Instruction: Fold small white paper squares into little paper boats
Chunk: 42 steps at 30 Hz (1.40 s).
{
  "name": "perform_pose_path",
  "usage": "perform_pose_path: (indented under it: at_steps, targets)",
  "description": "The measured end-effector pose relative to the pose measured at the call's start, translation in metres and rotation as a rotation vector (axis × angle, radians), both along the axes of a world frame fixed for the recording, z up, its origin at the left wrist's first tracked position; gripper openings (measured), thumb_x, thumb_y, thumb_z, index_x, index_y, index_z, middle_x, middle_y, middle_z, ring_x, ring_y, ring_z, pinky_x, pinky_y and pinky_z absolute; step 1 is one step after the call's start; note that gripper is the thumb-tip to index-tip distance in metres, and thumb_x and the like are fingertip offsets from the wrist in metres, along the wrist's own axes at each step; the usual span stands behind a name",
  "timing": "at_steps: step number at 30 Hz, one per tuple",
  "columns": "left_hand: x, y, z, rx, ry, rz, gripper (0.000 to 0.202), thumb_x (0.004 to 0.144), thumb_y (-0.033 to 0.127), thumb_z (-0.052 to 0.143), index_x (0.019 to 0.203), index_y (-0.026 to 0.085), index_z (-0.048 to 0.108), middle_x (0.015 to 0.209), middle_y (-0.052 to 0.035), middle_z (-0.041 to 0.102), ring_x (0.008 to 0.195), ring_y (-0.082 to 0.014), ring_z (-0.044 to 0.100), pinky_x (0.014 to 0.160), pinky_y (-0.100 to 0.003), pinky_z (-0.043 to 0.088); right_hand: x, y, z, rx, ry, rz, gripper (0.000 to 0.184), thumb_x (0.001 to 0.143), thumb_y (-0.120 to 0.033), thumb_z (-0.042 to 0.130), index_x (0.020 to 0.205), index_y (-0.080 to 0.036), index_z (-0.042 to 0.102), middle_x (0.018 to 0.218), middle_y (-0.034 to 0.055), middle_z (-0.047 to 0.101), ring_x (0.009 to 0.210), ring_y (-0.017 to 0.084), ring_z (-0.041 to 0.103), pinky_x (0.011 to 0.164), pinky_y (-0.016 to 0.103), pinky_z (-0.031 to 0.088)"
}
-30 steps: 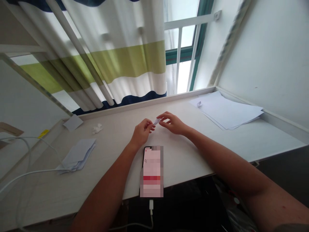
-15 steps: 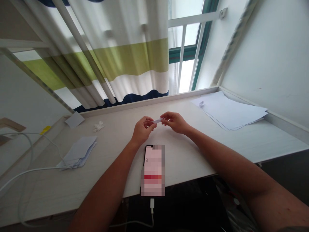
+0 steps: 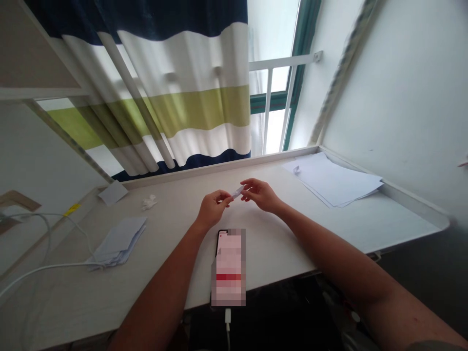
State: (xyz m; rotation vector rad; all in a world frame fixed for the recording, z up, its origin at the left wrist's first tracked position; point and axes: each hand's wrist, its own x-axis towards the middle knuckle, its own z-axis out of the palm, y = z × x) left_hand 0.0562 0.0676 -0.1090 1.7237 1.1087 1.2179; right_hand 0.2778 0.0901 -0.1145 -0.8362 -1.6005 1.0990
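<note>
Between my hands, above the middle of the desk, is a small folded piece of white paper (image 3: 238, 191). My left hand (image 3: 214, 207) pinches its lower left end between thumb and fingers. At the upper right end, my right hand (image 3: 260, 194) has its thumb and fingertips closed on the paper. The strip is tilted, its right end higher; its exact folds are too small to make out. Just in front of my hands lies a phone (image 3: 230, 268) with a blurred screen, near the desk's front edge.
Large white sheets (image 3: 336, 178) lie at the back right with a small folded paper (image 3: 297, 170) on them. At left are a stack of paper (image 3: 120, 241), a crumpled white scrap (image 3: 149, 202), a single sheet (image 3: 113, 193) and white cables (image 3: 47, 268). A charging plug (image 3: 227, 316) hangs below the phone.
The paper has turned from nearly level to tilted, its right end now higher. My right fingers have shifted on it. The head view has tipped upward a little.
</note>
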Motion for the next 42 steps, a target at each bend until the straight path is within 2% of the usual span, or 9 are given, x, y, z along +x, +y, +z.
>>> perform_pose_path:
  at_steps: [4,7,13,21,26,31,35,39,42]
  targets:
    - [0.004,0.008,0.011,0.017,0.13,-0.074,0.022,0.086,0.041,0.076,0.088,0.019,0.076,0.084,-0.0074,0.081,0.077,-0.0217,0.076,0.076,-0.038,0.062,0.013,0.004,0.014,-0.055,-0.095,0.009,0.019,0.089,-0.027,0.082,0.102,-0.017,0.073,0.089,0.0039,0.078,0.077,0.018,0.079,0.072,0.033,0.066]
    - [0.017,0.022,0.025,0.056,0.198,-0.133,0.019,0.088,0.039,0.073,0.09,0.02,0.075,0.085,-0.008,0.082,0.08,-0.0231,0.077,0.076,-0.038,0.061,0.041,0.009,0.034,-0.015,-0.229,-0.003,0.024,0.092,-0.021,0.077,0.116,-0.02,0.073,0.094,0.0036,0.08,0.079,0.018,0.079,0.074,0.033,0.065]
    - [0.091,0.059,0.04,0.096,0.267,-0.312,0.013,0.089,0.033,0.07,0.09,0.021,0.075,0.085,-0.0084,0.081,0.08,-0.0246,0.077,0.073,-0.038,0.061,0.129,0.014,0.062,0.183,-0.65,-0.125,0.008,0.093,-0.021,0.074,0.089,-0.023,0.081,0.093,0.0049,0.081,0.09,0.024,0.077,0.082,0.038,0.06]
    - [0.234,0.088,0.018,0.206,0.484,-0.434,0.012,0.094,0.026,0.069,0.091,0.024,0.08,0.097,-0.0076,0.082,0.092,-0.0279,0.075,0.091,-0.046,0.061,0.254,0.0,0.042,0.255,-0.94,-0.299,0.01,0.096,-0.023,0.072,0.093,-0.022,0.081,0.104,0.0108,0.078,0.097,0.029,0.072,0.09,0.043,0.056]
    - [0.285,0.11,0.003,0.301,0.533,-0.417,0.012,0.094,0.022,0.07,0.091,0.024,0.082,0.104,-0.0101,0.078,0.109,-0.0322,0.067,0.103,-0.053,0.056,0.298,0.013,0.029,0.209,-0.995,-0.388,0.013,0.098,-0.021,0.07,0.094,-0.022,0.082,0.107,0.0123,0.077,0.104,0.029,0.07,0.093,0.042,0.055]
    - [0.305,0.131,-0.013,0.317,0.491,-0.36,0.008,0.091,0.02,0.075,0.087,0.024,0.082,0.124,-0.0135,0.071,0.129,-0.0376,0.054,0.109,-0.058,0.05,0.311,0.043,0.017,0.174,-1.001,-0.411,0.014,0.098,-0.017,0.069,0.095,-0.023,0.082,0.107,0.0106,0.076,0.103,0.027,0.069,0.093,0.039,0.054]
    - [0.31,0.135,-0.019,0.307,0.522,-0.361,0.01,0.092,0.018,0.074,0.087,0.023,0.081,0.124,-0.0136,0.07,0.128,-0.0376,0.054,0.111,-0.057,0.048,0.309,0.054,0.013,0.155,-1.029,-0.416,0.016,0.098,-0.016,0.067,0.095,-0.023,0.081,0.109,0.0114,0.075,0.11,0.028,0.069,0.098,0.041,0.054]
    - [0.304,0.133,-0.009,0.309,0.538,-0.356,0.012,0.088,0.014,0.08,0.097,0.023,0.079,0.124,-0.0128,0.072,0.128,-0.0373,0.056,0.112,-0.056,0.048,0.302,0.049,0.02,0.153,-1.061,-0.43,0.032,0.089,-0.008,0.073,0.116,-0.023,0.081,0.13,0.0151,0.071,0.129,0.033,0.065,0.111,0.049,0.053]
    - [0.273,0.127,0.012,0.349,0.468,-0.282,0.009,0.089,0.013,0.079,0.092,0.02,0.074,0.117,-0.0138,0.074,0.125,-0.0356,0.058,0.113,-0.054,0.048,0.28,0.038,0.03,0.274,-1.025,-0.433,0.052,0.084,-0.007,0.077,0.132,-0.024,0.076,0.146,0.0164,0.064,0.143,0.037,0.055,0.119,0.055,0.048]
